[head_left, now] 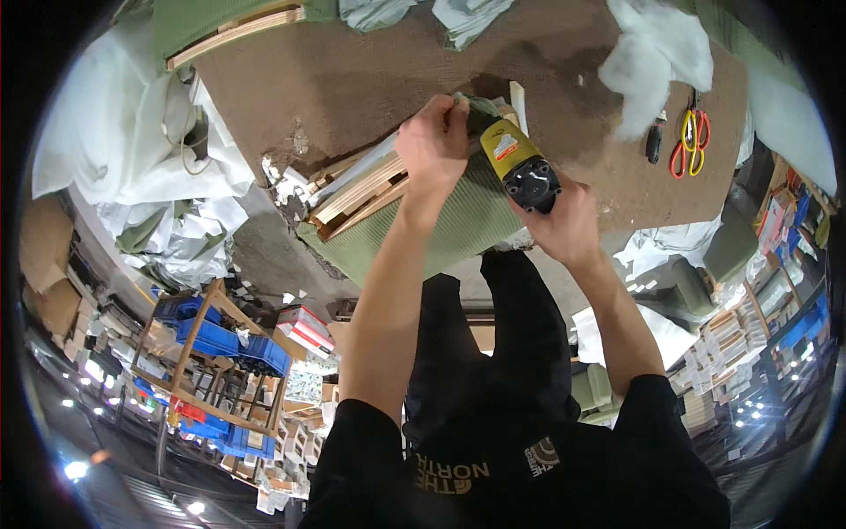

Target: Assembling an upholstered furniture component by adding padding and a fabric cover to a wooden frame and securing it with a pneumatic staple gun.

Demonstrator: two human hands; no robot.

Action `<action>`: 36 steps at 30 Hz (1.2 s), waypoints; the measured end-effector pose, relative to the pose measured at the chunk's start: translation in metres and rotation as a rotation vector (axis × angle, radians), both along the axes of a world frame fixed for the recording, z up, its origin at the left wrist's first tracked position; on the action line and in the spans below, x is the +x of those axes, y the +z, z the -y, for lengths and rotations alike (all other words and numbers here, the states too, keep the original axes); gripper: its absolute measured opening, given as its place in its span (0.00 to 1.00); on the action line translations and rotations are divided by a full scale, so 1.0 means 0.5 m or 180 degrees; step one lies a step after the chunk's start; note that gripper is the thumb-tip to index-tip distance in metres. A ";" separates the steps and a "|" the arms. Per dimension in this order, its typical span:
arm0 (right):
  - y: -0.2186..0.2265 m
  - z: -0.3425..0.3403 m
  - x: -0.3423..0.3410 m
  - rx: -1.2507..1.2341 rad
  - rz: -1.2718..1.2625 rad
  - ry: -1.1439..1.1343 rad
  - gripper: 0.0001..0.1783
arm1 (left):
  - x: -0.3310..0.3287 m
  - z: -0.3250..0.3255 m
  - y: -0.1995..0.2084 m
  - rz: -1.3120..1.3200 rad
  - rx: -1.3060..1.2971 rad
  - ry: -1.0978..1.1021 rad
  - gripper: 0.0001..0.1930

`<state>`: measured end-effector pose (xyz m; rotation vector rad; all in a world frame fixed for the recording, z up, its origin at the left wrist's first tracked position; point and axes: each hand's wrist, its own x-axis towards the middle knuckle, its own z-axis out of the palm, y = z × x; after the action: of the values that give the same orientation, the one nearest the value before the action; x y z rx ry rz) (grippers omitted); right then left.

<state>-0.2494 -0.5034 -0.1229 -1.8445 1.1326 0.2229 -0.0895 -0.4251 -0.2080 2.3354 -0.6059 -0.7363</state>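
My right hand [568,220] is wrapped round a yellow and black staple gun [507,148]. The gun's nose points away from me, and its tip is hidden near the far end of a wooden frame [359,196]. At the frame's far edge my left hand [434,137] pinches a fold of ribbed green fabric [476,113], its fingertips close beside the gun. More of that fabric [449,234] hangs on the near side of the frame, over the table edge.
Frame and hands are over a brown table [335,70]. Scissors [691,141] with red and yellow handles lie at the right, beside a black-handled tool [655,139] and white wadding [656,57]. White sheeting [115,141] is heaped at the left. Blue bins [211,339] fill a rack behind.
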 end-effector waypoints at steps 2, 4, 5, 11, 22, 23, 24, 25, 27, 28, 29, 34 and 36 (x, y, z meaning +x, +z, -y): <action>-0.002 0.003 0.007 -0.0015 -0.0112 0.0083 0.22 | -0.001 0.005 -0.006 -0.0023 -0.0065 0.0016 0.11; -0.007 0.001 0.006 -0.0139 -0.0155 0.0086 0.21 | 0.001 0.004 -0.009 -0.0041 -0.0124 0.0033 0.11; -0.010 -0.002 0.007 -0.0146 -0.0163 0.0124 0.21 | 0.003 0.004 -0.010 -0.0127 -0.0086 0.0016 0.11; -0.004 0.005 -0.017 -0.0116 0.0145 0.0004 0.18 | 0.008 0.000 -0.014 -0.0290 -0.0283 -0.0108 0.10; 0.011 0.012 -0.024 0.0110 -0.0033 -0.0582 0.13 | -0.027 -0.045 -0.023 0.0976 -0.0849 -0.1324 0.24; 0.012 0.010 -0.017 0.0192 -0.0117 -0.0536 0.13 | -0.024 -0.050 -0.020 0.1125 -0.0934 -0.1380 0.23; 0.015 0.008 -0.009 0.0273 -0.0203 -0.0495 0.12 | -0.024 -0.058 -0.018 0.1116 -0.0938 -0.1375 0.23; 0.019 0.008 -0.003 0.0270 -0.0213 -0.0493 0.12 | -0.025 -0.066 -0.015 0.1205 -0.0951 -0.1465 0.22; 0.026 0.008 0.010 -0.0100 -0.0029 0.0094 0.13 | -0.030 -0.077 -0.015 0.1298 -0.0962 -0.1555 0.22; 0.024 0.007 0.013 -0.0099 -0.0027 0.0096 0.13 | -0.033 -0.082 -0.017 0.1304 -0.0836 -0.1588 0.22; 0.021 0.006 0.017 -0.0140 -0.0090 0.0200 0.14 | -0.035 -0.087 -0.019 0.1308 -0.0710 -0.1622 0.22; 0.004 0.000 0.024 -0.0152 -0.0237 0.0114 0.18 | -0.054 -0.119 -0.024 0.1331 -0.0676 -0.1610 0.25; 0.007 0.001 0.033 -0.0171 -0.0332 0.0055 0.19 | -0.064 -0.148 -0.014 0.1328 -0.0588 -0.1616 0.26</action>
<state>-0.2328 -0.5037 -0.1192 -1.9093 1.2048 0.3041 -0.1215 -0.3509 -0.2152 2.1860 -1.4222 -0.3719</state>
